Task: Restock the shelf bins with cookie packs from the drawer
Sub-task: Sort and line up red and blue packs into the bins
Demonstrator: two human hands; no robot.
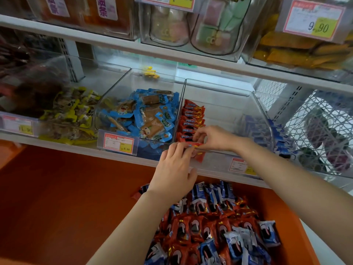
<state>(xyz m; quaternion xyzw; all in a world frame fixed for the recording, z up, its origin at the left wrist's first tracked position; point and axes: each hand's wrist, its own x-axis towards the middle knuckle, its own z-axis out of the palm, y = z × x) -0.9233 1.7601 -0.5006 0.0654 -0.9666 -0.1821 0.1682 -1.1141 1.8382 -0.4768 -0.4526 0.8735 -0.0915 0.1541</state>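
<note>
The red cookie pack (pixel 195 148) I'm working sits right at the front rim of the clear bin (pixel 219 88), half over the lip. It is at the near end of the row of red packs (pixel 192 119), which stand on edge along the bin's left wall. My left hand (pixel 174 167) has its fingers curled over the pack from the front and grips it against the rim. My right hand (pixel 214 138) reaches in from the other side with fingers bent, their tips at the frontmost packs of the row. Whether it pinches one or only steadies them I cannot tell.

I judge these packs to be light, with a slick, crinkly film wrapper and a cookie inside that would crack under a hard squeeze. The best hold is across the flat faces or by the crimped end seams, with gentle pressure. A row standing on edge will likely topple if nudged, so one hand should brace it while the other slides the new pack in.

Blue packs (pixel 256 129) stand by the bin's right wall, with bare floor between them and the red row. Below, the orange drawer (pixel 294 232) carries a heap of red and blue packs (pixel 210 226). The bin to the left holds blue-wrapped snacks (pixel 145 115) behind a price tag (pixel 118 143).
</note>
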